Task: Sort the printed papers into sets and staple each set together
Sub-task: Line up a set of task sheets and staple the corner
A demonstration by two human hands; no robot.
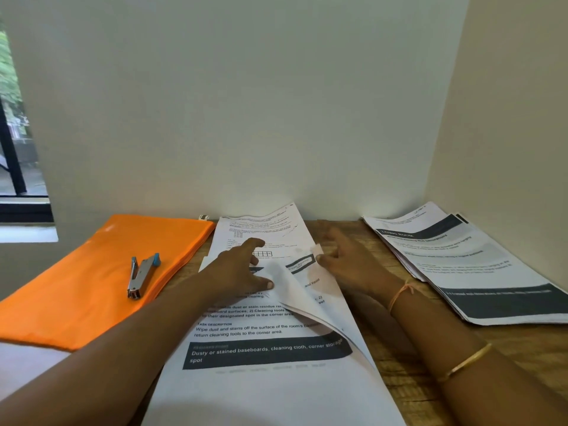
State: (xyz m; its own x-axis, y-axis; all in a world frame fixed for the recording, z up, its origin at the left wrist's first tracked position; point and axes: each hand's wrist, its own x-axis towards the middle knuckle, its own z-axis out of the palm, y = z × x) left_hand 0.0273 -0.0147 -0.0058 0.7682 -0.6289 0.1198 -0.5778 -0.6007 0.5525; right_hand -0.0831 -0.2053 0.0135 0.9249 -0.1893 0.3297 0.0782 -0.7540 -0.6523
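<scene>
A stack of printed papers [264, 358] lies in the middle of the wooden table [396, 385], reaching back to the wall. My left hand [242, 269] rests on the stack with its fingers spread, the thumb against a lifted sheet [295, 290]. My right hand [350, 256] pinches the far corner of that curled sheet between thumb and fingers. A second pile of printed papers [467, 265] sits at the right by the side wall. A silver stapler [142, 275] with a blue end lies on an orange folder [92, 290] at the left.
The white back wall stands right behind the papers, and a side wall closes the right. A window opening [18, 142] is at far left. Bare wood shows between the two paper piles.
</scene>
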